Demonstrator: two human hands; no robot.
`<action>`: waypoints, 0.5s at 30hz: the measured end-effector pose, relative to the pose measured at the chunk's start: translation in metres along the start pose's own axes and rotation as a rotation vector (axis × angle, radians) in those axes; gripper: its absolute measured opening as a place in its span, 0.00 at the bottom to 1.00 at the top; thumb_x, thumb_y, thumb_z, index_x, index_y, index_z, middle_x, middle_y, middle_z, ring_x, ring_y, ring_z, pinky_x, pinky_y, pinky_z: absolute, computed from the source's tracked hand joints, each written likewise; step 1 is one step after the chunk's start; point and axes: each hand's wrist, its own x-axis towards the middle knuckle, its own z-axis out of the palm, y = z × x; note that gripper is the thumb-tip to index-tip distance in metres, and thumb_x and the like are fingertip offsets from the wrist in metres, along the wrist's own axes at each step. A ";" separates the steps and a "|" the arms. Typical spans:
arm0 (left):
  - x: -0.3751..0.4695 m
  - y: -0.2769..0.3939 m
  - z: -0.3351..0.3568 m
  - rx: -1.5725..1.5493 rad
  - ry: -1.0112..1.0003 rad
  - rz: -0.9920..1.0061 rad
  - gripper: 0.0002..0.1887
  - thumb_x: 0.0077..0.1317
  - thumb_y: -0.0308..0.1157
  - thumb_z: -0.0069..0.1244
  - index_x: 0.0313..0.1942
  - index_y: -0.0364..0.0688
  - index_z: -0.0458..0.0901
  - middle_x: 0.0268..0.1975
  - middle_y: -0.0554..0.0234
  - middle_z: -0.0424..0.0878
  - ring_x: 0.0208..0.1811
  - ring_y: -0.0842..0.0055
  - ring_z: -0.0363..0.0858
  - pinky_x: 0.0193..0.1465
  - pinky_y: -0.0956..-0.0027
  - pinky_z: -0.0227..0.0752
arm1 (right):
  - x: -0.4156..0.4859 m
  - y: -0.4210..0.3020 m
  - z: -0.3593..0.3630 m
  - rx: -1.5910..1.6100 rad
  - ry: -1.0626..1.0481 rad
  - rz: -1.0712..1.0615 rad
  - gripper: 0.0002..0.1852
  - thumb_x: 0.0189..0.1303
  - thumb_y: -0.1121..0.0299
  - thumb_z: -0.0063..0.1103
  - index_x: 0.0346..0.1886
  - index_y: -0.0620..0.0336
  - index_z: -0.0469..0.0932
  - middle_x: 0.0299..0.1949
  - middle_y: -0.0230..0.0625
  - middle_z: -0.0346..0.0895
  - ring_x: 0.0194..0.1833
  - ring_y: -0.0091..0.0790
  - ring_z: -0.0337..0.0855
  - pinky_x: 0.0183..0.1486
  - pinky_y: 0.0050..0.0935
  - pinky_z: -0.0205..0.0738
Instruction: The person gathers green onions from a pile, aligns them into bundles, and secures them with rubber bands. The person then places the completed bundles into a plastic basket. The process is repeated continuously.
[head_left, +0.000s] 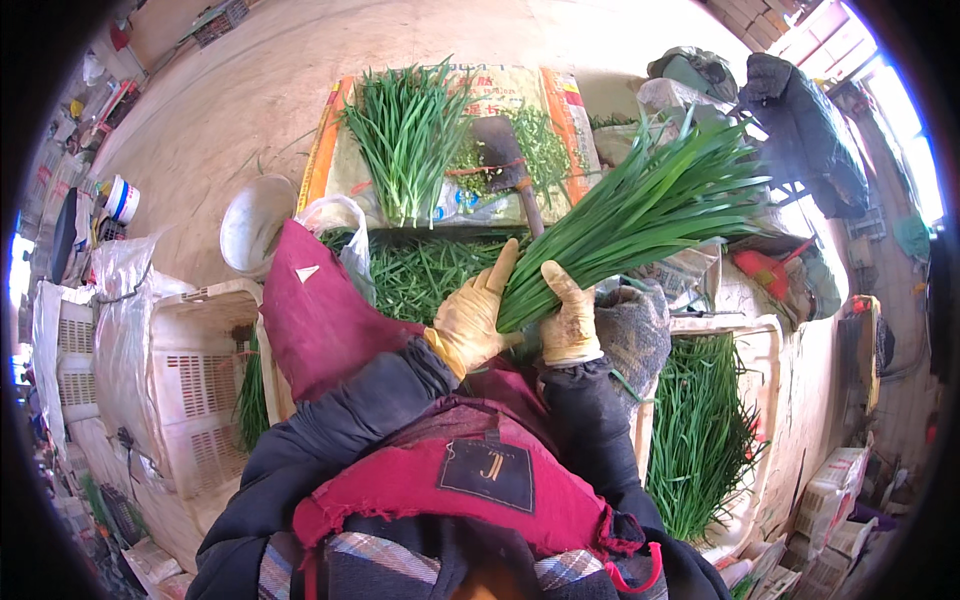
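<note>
A thick bundle of long flat green leaves, like garlic chives (637, 214), slants up to the right between my gloved hands. My left hand (471, 319) lies along the left side of its lower end, fingers stretched upward and thumb beneath. On the opposite side my right hand (571, 313) grips the stems, thumb raised against them. Beyond, a smaller bunch of chives (409, 142) rests on a printed sack (337, 176). A dark-bladed chopping tool (501, 150) with a wooden handle lies beside that bunch, among pale trimmings (544, 146).
Loose green leaves (420, 274) lie below the sack's near edge. At right a white plastic crate (765, 420) holds more chives (694, 435); another crate (199, 405) stands left with a few. A white bucket (255, 225) is near my left knee. Dark clothing (802, 127) hangs at upper right.
</note>
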 end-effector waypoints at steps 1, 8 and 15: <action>0.009 0.009 -0.011 -0.058 -0.054 -0.040 0.62 0.44 0.34 0.67 0.73 0.42 0.37 0.57 0.43 0.72 0.56 0.51 0.73 0.60 0.59 0.69 | 0.006 -0.007 0.003 -0.062 -0.020 -0.032 0.26 0.50 0.81 0.66 0.55 0.58 0.73 0.48 0.33 0.77 0.48 0.31 0.78 0.53 0.32 0.74; 0.093 0.027 -0.083 -1.103 -0.201 0.118 0.53 0.48 0.24 0.69 0.71 0.37 0.51 0.63 0.59 0.70 0.65 0.73 0.66 0.68 0.69 0.59 | 0.069 -0.046 0.052 -0.387 -0.233 -0.266 0.28 0.40 0.79 0.76 0.50 0.62 0.78 0.44 0.31 0.81 0.43 0.27 0.80 0.48 0.29 0.76; 0.180 0.009 -0.121 -1.046 -0.045 0.240 0.45 0.46 0.19 0.69 0.66 0.42 0.65 0.58 0.63 0.78 0.55 0.75 0.77 0.58 0.70 0.73 | 0.131 -0.066 0.098 -0.397 -0.432 -0.281 0.22 0.46 0.76 0.74 0.47 0.66 0.79 0.42 0.36 0.83 0.39 0.25 0.82 0.43 0.27 0.78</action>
